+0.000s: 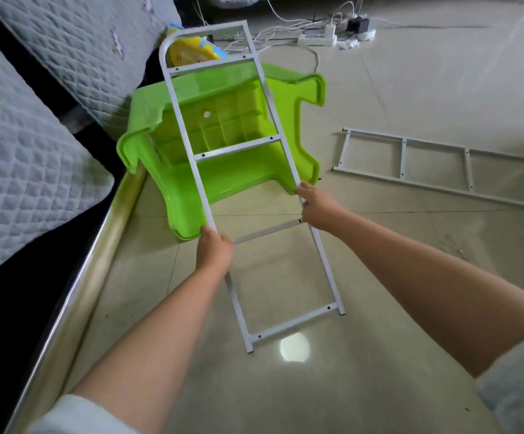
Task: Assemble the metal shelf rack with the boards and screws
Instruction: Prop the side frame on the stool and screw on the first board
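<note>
I am holding the white side frame [256, 183] between both hands: my left hand [213, 250] is gripping its left rail, my right hand [315, 205] its right rail. Beyond them a green stool [223, 183] is lying overturned; right of my right hand, a second frame [442, 169] is lying on the floor [411, 89].

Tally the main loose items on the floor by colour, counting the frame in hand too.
White: 2, the held side frame gripped by left hand and right hand, and the second side frame lying flat
Green: 1, the overturned plastic stool
Yellow: 1, the basket-like item behind the stool
Total: 4
</note>
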`<state>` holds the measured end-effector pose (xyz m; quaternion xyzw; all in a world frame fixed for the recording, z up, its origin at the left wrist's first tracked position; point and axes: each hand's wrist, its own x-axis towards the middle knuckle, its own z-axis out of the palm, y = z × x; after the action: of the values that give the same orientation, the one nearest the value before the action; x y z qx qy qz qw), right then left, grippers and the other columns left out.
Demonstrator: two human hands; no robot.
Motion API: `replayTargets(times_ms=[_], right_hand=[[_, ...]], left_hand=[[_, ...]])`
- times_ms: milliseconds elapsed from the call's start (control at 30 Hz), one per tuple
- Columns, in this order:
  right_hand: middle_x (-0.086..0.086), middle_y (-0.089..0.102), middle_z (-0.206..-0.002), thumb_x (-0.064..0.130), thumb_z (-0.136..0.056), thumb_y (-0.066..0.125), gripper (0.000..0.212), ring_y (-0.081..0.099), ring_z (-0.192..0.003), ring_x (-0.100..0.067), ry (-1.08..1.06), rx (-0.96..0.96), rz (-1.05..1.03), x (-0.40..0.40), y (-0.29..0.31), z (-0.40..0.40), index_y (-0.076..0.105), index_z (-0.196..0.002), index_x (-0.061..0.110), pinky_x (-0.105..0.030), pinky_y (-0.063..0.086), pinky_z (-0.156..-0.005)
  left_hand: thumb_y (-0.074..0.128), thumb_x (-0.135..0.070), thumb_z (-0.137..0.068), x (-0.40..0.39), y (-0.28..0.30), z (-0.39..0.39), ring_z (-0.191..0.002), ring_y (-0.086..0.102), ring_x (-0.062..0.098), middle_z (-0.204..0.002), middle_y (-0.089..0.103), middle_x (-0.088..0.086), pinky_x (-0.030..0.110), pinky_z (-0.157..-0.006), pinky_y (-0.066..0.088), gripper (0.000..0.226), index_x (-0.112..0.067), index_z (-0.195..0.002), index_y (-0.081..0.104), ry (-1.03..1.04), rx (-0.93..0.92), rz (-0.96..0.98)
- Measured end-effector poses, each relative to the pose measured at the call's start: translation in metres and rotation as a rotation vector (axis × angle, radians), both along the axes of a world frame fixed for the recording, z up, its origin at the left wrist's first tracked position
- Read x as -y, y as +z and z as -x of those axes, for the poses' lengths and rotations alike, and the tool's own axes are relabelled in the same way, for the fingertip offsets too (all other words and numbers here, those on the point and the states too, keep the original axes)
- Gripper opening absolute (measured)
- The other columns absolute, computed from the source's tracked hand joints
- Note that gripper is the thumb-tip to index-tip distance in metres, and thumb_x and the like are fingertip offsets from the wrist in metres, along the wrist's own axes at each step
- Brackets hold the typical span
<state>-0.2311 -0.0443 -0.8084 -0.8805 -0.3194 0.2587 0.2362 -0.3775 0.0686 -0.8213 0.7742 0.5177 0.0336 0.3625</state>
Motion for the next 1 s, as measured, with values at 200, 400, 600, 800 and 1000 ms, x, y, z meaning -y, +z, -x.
replayTargets(times_ms=[200,400,600,800,1000], right_hand=[[0.0,0.012,-0.155,-0.015,-0.086,0.03,0.06,0.032,-0.131,-0.014,-0.064,-0.165,-0.108,0.014,-0.027,-0.001,0.027,-0.143,0.005,-0.023,0.029,-0.105],[0.003,0.014,-0.154,-0.016,-0.085,0.036,0.061,0.027,-0.138,-0.015,-0.007,-0.155,-0.12,0.018,-0.031,-0.012,0.03,-0.142,0.006,-0.021,0.024,-0.108],[-0.001,0.026,-0.151,-0.011,-0.089,0.029,0.053,0.036,-0.134,-0.019,0.018,-0.074,-0.114,0.032,-0.032,-0.019,0.041,-0.136,0.007,-0.024,0.024,-0.108],[-0.009,0.046,-0.139,0.001,-0.094,0.035,0.04,0.044,-0.126,-0.024,-0.061,-0.009,0.148,0.104,-0.055,-0.043,0.049,-0.13,0.008,-0.023,0.031,-0.101],[-0.007,0.053,-0.133,0.008,-0.095,0.036,0.037,0.047,-0.124,-0.023,-0.155,0.038,0.426,0.193,-0.07,-0.055,0.052,-0.129,0.013,-0.025,0.035,-0.098]], left_hand=[[0.039,-0.008,-0.094,-0.005,-0.018,0.008,-0.117,0.05,0.036,-0.126,0.051,0.025,0.036,-0.089,0.04,0.029,0.005,-0.119,0.046,-0.118,-0.192,-0.047],[0.048,-0.008,-0.089,-0.002,-0.014,0.009,-0.125,0.039,0.034,-0.136,0.038,0.021,0.04,-0.095,0.036,0.051,0.0,-0.136,0.029,-0.217,-0.206,-0.282],[0.052,0.001,-0.063,0.003,-0.034,0.002,-0.103,0.058,0.05,-0.109,0.058,0.035,0.056,-0.083,0.048,0.041,0.012,-0.101,0.062,-0.624,-0.108,-0.725],[0.033,-0.012,-0.068,0.038,-0.042,-0.025,-0.091,0.067,0.038,-0.094,0.067,0.024,0.043,-0.074,0.055,0.04,0.002,-0.08,0.069,-0.992,-0.149,-0.729],[0.033,-0.009,-0.065,0.085,-0.054,-0.064,-0.08,0.068,0.032,-0.081,0.068,0.017,0.036,-0.069,0.056,0.035,-0.003,-0.063,0.067,-1.161,-0.102,-0.713]])
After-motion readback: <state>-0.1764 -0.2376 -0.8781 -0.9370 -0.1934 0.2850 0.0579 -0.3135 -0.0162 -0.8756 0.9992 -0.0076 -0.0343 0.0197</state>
